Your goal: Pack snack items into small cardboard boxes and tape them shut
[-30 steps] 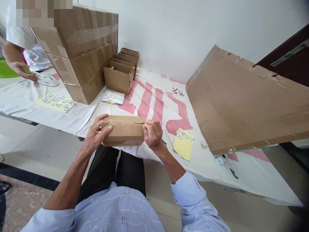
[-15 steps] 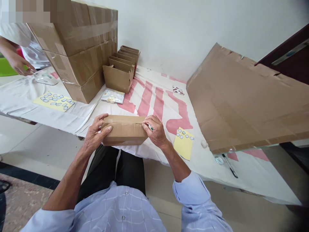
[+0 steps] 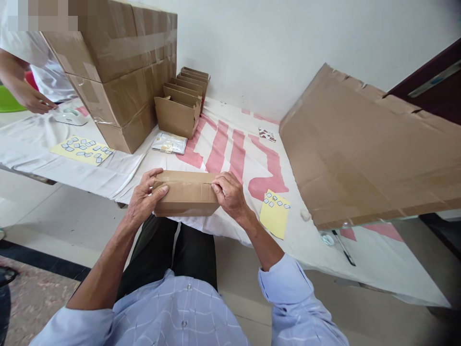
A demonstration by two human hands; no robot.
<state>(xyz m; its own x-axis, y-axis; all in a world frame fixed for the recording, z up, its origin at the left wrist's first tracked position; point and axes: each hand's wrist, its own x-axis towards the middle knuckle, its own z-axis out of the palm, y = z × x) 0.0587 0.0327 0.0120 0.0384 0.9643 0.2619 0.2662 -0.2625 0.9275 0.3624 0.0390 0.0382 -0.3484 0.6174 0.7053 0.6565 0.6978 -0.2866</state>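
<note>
A small closed cardboard box (image 3: 185, 192) rests on the near edge of the table. My left hand (image 3: 144, 202) wraps round its left end, thumb on top. My right hand (image 3: 229, 194) grips the right end, with the fingertips pressed on the top seam near the corner. To the right of that hand lies a yellow sheet (image 3: 274, 213) with several small blue-edged stickers.
Large taped cartons (image 3: 118, 72) are stacked at the back left, with a row of open small boxes (image 3: 182, 108) beside them. A big cardboard sheet (image 3: 367, 144) leans at the right. Another person's hand (image 3: 34, 102) touches a white device. A second sticker sheet (image 3: 82, 149), a packet (image 3: 169, 143) and a pen (image 3: 343, 246) lie about.
My right hand has shifted from the box's right side up onto its top seam. The other person's hand has moved a little near the white device. The box has barely moved.
</note>
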